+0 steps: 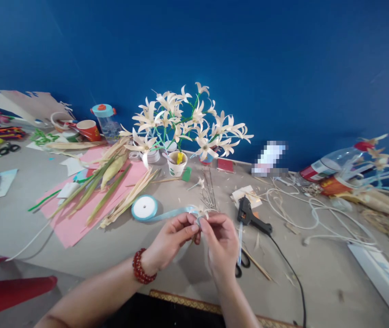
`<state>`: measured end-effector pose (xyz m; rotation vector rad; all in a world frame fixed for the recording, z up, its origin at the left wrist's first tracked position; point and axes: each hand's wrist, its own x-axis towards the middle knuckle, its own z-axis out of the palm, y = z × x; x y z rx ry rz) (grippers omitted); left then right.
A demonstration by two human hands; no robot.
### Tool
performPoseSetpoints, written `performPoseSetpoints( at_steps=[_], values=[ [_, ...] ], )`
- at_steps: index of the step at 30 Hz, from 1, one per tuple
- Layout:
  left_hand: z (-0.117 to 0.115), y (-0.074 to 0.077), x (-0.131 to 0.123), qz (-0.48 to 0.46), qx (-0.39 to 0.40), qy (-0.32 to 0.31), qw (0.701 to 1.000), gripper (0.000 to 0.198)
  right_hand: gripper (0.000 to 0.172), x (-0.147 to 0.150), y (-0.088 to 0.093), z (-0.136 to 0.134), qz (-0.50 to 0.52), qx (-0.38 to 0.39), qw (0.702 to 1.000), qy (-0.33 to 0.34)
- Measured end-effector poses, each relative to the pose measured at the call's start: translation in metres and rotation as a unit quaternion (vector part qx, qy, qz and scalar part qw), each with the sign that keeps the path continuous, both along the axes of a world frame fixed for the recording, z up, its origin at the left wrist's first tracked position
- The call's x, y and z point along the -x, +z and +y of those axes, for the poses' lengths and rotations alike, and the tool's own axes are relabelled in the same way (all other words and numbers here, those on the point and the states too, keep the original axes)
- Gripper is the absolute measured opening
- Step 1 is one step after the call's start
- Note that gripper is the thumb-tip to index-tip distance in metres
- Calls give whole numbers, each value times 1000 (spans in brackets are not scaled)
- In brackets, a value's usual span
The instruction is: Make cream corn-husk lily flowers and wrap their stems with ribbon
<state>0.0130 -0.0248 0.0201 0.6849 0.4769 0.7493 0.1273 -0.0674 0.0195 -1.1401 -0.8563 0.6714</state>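
Note:
My left hand [167, 241], with a red bead bracelet [140, 268] on its wrist, is closed in a pinch. Right against it, my right hand [224, 246] pinches too, its thumb pressing at the same spot. Between the fingertips is a small cream flower [202, 211], its base mostly hidden by the fingers. A light blue ribbon [172, 213] runs from this base leftward to its spool [144, 207], which lies flat on the table. Beyond the hands stands a paper cup [177, 169] full of cream flowers [181, 120] on green stems.
Right of my hands lie a black glue gun [249, 214] with its cord, scissors [244, 263] and a thin stick [258, 265]. Dried husks [92, 196] cover pink paper [63, 223] at left. White cables [312, 216], a plastic bottle [338, 161] and a power strip [382, 273] are at right.

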Motion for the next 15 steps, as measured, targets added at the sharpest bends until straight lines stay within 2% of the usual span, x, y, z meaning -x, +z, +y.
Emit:
performPoseSetpoints(
  at_steps=[8, 15],
  values=[
    [-1, -2, 0, 3, -16, -2, 1000, 20, 13, -1, -3, -1, 19, -7, 1000, 5],
    [-1, -1, -1, 9, -33, 11, 999, 19, 9, -2, -8, -1, -8, -25, 1000, -9]
  ],
)
